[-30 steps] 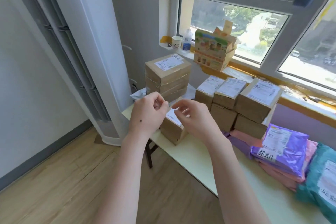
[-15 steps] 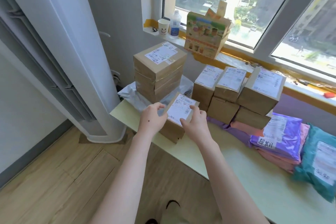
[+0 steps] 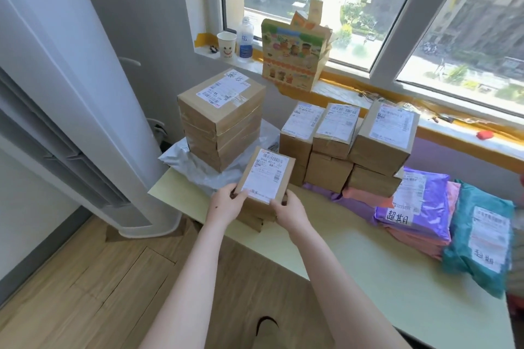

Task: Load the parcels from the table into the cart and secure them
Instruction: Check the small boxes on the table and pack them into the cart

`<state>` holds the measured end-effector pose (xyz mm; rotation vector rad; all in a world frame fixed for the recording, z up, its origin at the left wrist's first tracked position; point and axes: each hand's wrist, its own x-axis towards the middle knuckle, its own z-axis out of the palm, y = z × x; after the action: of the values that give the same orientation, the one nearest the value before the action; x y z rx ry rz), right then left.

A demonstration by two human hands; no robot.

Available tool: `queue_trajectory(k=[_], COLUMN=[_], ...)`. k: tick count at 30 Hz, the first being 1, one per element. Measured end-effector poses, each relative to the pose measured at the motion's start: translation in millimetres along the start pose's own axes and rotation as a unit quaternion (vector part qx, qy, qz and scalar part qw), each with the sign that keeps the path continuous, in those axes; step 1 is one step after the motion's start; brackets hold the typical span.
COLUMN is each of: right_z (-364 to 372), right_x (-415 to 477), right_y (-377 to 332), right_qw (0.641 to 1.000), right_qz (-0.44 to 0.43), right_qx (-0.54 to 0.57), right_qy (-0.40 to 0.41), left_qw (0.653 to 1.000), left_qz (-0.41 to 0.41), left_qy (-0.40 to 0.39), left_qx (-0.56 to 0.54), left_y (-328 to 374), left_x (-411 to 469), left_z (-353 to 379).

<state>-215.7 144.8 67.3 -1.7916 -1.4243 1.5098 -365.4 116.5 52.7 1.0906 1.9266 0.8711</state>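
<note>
A small cardboard parcel (image 3: 265, 176) with a white label lies on a short stack near the table's left front edge. My left hand (image 3: 225, 202) grips its near left corner and my right hand (image 3: 290, 208) grips its near right corner. Behind it stands a taller stack of flat cardboard parcels (image 3: 222, 119) on a grey mailer bag (image 3: 181, 159). To the right is a two-level group of cardboard boxes (image 3: 351, 144). Purple (image 3: 419, 204), pink and teal (image 3: 482, 238) mailer bags lie further right. No cart is in view.
The pale green table (image 3: 354, 269) runs along a window sill holding a paper cup (image 3: 226, 45), a water bottle (image 3: 245, 39) and a colourful carton (image 3: 295, 59). A tall white standing unit (image 3: 85, 93) stands left of the table. Wooden floor lies below.
Both hands have come down from above the small parcel onto its near corners and now hold it. The camera has moved closer and tilted down.
</note>
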Motion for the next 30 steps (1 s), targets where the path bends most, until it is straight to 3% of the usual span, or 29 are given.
queue_trajectory(k=[4, 8, 14, 25, 30], right_z=[-13.2, -25.8, -49.4, -107.4, -138.5], right_x=[-10.3, -26.5, -70.6, -156.6, -189.7], right_y=[1.7, 5.4, 14.1, 43.7, 69.0], right_qw=[0.999, 0.996, 0.985, 0.937, 0.921], right_qz=[-0.020, -0.046, -0.083, -0.104, -0.124], right_qx=[0.021, 0.070, 0.137, 0.314, 0.334], right_qy=[0.022, 0.032, 0.066, 0.113, 0.161], left_qw=[0.998, 0.982, 0.941, 0.907, 0.897], left_qz=[0.038, 0.039, 0.024, 0.059, 0.071], left_qy=[0.005, 0.008, -0.060, -0.220, -0.284], left_qx=[-0.057, -0.182, -0.333, -0.354, -0.330], left_y=[11.0, 23.8, 30.9, 59.3, 78.8], left_x=[-15.8, -34.7, -60.4, -110.4, -129.8], left_z=[-4.8, -10.9, -11.9, 22.2, 51.0])
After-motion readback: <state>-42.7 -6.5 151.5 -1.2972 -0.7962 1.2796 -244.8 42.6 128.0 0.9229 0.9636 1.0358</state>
